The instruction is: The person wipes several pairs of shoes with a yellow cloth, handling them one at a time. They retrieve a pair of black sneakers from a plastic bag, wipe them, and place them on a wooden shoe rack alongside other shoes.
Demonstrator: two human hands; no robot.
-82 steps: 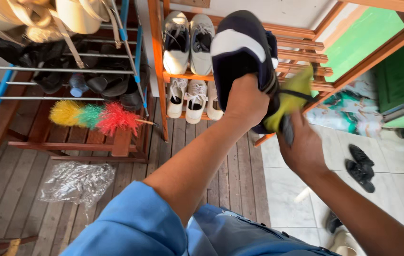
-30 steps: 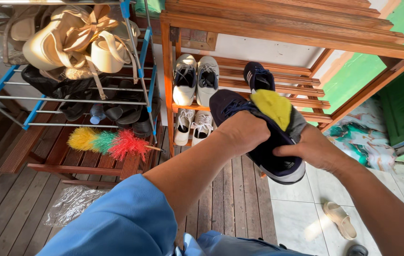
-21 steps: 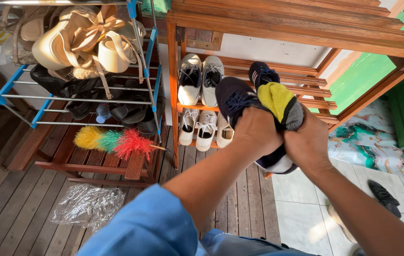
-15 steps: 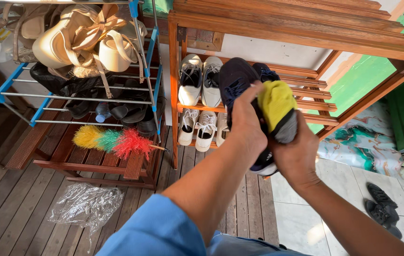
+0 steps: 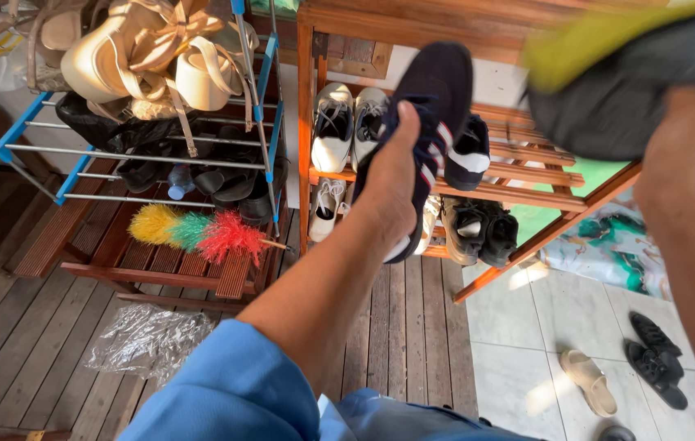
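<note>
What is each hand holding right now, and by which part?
The left hand grips the dark blue sneaker around its middle, over the laces. The right hand clutches a bunched yellow and grey cloth from below.

You're facing a wooden slatted shoe rack (image 5: 519, 192) with orange-brown posts; white sneakers (image 5: 347, 126) on a middle shelf, dark shoes (image 5: 478, 233) lower right. Left of it, a metal rack with blue joints (image 5: 257, 106), beige bags (image 5: 143, 57) piled on top, dark footwear on its rails. Below that, a low wooden bench (image 5: 159, 273) with a yellow-green-red feather duster (image 5: 196, 231) on it. Floor on your left is grey wood planks (image 5: 21, 327), crumpled clear plastic (image 5: 147, 339) lying there. Floor on your right is pale tile (image 5: 527, 335), sunlit, with a beige sandal (image 5: 588, 380) and black shoes (image 5: 653, 359). Green wall (image 5: 600, 175) behind, far right.
</note>
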